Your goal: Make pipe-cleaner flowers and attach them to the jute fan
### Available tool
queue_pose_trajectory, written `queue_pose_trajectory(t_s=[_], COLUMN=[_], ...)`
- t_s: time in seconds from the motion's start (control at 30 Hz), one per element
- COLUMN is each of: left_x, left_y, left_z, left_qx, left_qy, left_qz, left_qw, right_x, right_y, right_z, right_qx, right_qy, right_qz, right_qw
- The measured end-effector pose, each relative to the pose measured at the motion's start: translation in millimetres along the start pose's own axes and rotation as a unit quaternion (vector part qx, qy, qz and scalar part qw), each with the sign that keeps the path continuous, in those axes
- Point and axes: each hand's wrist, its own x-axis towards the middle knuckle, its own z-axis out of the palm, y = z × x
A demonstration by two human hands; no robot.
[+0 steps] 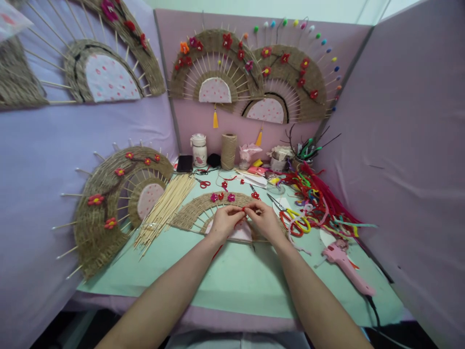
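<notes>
My left hand [225, 222] and my right hand [265, 220] meet over a half-round twine fan [191, 209] lying on the table. Both sets of fingertips pinch a small red pipe cleaner [243, 209]; its exact shape is mostly hidden by the fingers. A red strand also shows beside my left wrist. Red and magenta flowers [221, 196] sit along the fan's upper band, and its pale spotted centre [241, 235] is partly covered by my hands. Just right of my right hand are red-handled scissors [292, 224] and yellow-handled scissors [303, 220].
Thin wooden sticks [165, 208] lie at left beside another flowered fan [105, 208]. A pink glue gun [348, 269] with a cord rests at right, below a heap of coloured pipe cleaners [319, 198]. A twine spool [228, 151] and white jar [199, 150] stand behind.
</notes>
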Motion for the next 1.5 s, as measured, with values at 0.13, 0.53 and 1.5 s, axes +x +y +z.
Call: queue_pose_trajectory(t_s=[0.13,0.53,1.5], left_x=[-1,0,1], left_y=[-1,1,0], left_z=[1.4,0.2,2.1], left_qx=[-0.030,-0.016,-0.111], left_qy=[-0.006,-0.007,0.011], left_qz=[-0.013,-0.008,-0.023], left_qw=[0.999,1.000,0.993], right_x=[0,0,0], right_y=[0,-1,-8], right_z=[-2,3,-1], right_qx=[-0.006,0.103,0.020], right_qy=[-0.001,-0.006,0.016], right_qz=[0.010,0.090,0.051], right_qw=[1.000,0.991,0.998])
